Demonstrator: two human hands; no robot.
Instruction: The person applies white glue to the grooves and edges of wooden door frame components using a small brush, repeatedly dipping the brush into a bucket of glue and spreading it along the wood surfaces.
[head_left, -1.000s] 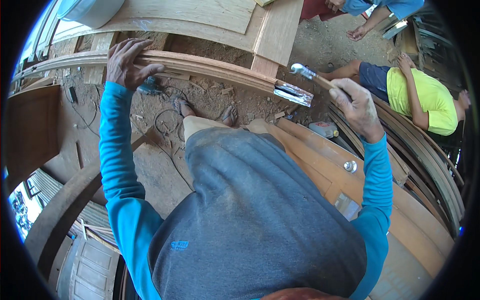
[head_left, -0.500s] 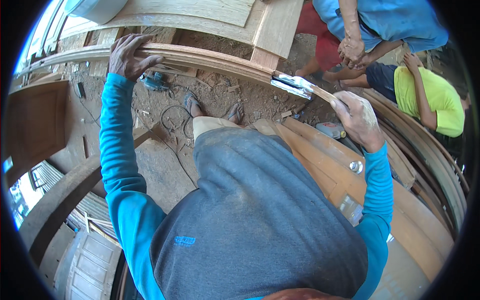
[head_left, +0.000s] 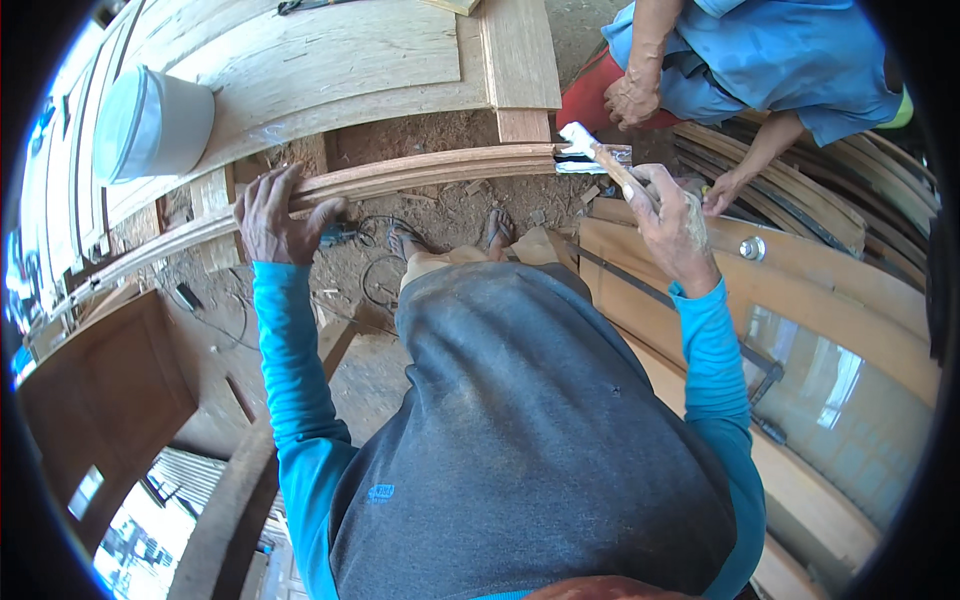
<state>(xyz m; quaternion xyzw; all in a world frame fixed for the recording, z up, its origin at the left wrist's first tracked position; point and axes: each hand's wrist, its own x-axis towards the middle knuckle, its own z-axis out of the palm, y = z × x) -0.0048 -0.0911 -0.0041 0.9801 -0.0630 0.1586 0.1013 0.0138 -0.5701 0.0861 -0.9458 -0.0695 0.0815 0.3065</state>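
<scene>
Since half a second ago the right hand [head_left: 672, 218] has swung its tool [head_left: 600, 158] in toward the moulding's end, and the view has tilted so a white bucket now shows at upper left; the moulding [head_left: 400, 180], a long curved strip of ribbed wood, runs from the left edge up to the middle of the view, above a dirt floor; its right end meets a small shiny metal piece [head_left: 590, 160], on which the tool's pale head rests; the right hand is closed round the tool's wooden handle; the left hand [head_left: 275, 215] clamps over the moulding farther left, fingers curled across its top; behind the moulding lies a broad arched wooden panel [head_left: 350, 60], with the bucket [head_left: 150, 125] standing on it; below the moulding, cables [head_left: 375, 265] and sandalled feet [head_left: 500, 228] rest on the dirt; to the right lie a door [head_left: 800, 330] with a glass pane and stacked curved strips [head_left: 800, 185]; a person in blue [head_left: 760, 60] crouches at upper right, one hand [head_left: 630, 98] hanging near the metal piece.
</scene>
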